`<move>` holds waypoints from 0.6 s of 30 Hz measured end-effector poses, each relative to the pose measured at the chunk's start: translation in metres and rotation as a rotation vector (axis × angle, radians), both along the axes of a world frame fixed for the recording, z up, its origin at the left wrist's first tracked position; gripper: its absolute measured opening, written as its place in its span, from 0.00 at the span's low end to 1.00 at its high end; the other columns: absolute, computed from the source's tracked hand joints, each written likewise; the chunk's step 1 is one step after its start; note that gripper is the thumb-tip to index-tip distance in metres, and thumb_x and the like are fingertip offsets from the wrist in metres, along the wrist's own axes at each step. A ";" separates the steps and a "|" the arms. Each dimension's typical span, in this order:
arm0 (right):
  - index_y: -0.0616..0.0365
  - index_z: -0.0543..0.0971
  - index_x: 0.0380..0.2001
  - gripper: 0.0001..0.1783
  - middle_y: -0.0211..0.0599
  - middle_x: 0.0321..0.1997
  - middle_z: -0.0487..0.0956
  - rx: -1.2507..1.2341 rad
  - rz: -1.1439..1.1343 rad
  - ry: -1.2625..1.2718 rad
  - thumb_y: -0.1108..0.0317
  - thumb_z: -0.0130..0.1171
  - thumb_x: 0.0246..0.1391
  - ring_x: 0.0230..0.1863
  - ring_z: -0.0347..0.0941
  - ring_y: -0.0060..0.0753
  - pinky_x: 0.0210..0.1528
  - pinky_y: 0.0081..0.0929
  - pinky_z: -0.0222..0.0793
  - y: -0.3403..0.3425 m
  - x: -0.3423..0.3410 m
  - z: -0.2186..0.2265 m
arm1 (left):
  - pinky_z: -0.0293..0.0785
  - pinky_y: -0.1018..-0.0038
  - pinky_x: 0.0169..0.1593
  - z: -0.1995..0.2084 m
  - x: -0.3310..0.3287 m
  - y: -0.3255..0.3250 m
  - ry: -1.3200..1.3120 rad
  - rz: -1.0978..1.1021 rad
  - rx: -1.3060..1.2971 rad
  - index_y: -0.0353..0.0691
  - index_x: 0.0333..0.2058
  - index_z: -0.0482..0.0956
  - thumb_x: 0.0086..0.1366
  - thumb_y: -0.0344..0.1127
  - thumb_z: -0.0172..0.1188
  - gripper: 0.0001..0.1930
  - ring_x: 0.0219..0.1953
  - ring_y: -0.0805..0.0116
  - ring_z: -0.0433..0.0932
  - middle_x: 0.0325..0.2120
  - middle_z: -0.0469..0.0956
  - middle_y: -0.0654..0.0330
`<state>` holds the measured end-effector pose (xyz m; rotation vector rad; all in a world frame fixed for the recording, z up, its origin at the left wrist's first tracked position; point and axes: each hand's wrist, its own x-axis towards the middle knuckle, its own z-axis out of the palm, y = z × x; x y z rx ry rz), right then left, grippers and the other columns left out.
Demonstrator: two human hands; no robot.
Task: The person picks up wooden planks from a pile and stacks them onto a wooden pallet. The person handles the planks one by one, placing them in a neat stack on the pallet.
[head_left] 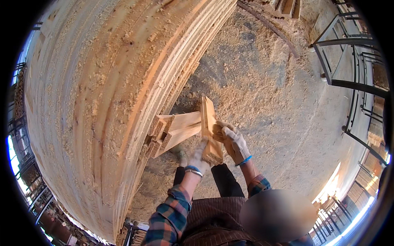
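A short light wooden board [207, 117] is held up in front of my body, its far end pointing away and its near cut end facing me. My left hand [198, 158], in a pale work glove with a blue cuff, is closed on the board's near left side; its fingers are partly hidden and a little blurred. Higher up the right edge, my gloved right hand [232, 141] grips the same board. Just left of it, several short wooden pieces [180, 127] lie in a small pile, their cut ends toward the big stack.
A tall stack of long planks [102, 94], strewn with sawdust, fills the left side. The concrete floor [283, 135] carries scattered wood shavings. Dark metal frames [349, 84] stand at the right. More wood pieces [289, 7] lie at the far top.
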<state>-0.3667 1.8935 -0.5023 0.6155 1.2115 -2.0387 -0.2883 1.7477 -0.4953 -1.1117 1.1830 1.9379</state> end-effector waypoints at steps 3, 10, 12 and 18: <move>0.66 0.70 0.57 0.36 0.44 0.50 0.78 0.810 0.389 0.024 0.48 0.60 0.55 0.50 0.75 0.37 0.53 0.32 0.70 0.005 0.006 -0.035 | 0.61 0.57 0.65 0.015 -0.002 0.023 0.000 0.186 0.120 0.40 0.64 0.60 0.64 0.61 0.45 0.38 0.64 0.58 0.62 0.64 0.62 0.55; 0.59 0.73 0.52 0.23 0.38 0.43 0.79 0.129 0.006 -0.301 0.55 0.56 0.60 0.43 0.76 0.32 0.46 0.30 0.73 0.036 0.053 -0.148 | 0.69 0.60 0.57 -0.009 0.015 0.033 -0.064 0.143 0.172 0.39 0.63 0.62 0.65 0.52 0.50 0.32 0.60 0.61 0.68 0.62 0.65 0.59; 0.59 0.76 0.48 0.21 0.33 0.39 0.80 0.029 -0.067 -0.496 0.54 0.58 0.59 0.39 0.77 0.27 0.41 0.28 0.75 0.013 0.051 -0.138 | 0.71 0.60 0.53 -0.026 0.073 0.013 0.237 -0.290 -0.099 0.38 0.64 0.58 0.63 0.51 0.52 0.36 0.59 0.61 0.68 0.63 0.63 0.57; 0.59 0.77 0.45 0.22 0.31 0.34 0.79 0.119 -0.147 -0.520 0.53 0.61 0.55 0.30 0.75 0.25 0.32 0.27 0.75 0.020 0.058 -0.022 | 0.72 0.68 0.52 -0.008 0.117 -0.011 0.104 0.092 0.610 0.35 0.68 0.43 0.61 0.50 0.55 0.44 0.55 0.59 0.73 0.58 0.66 0.48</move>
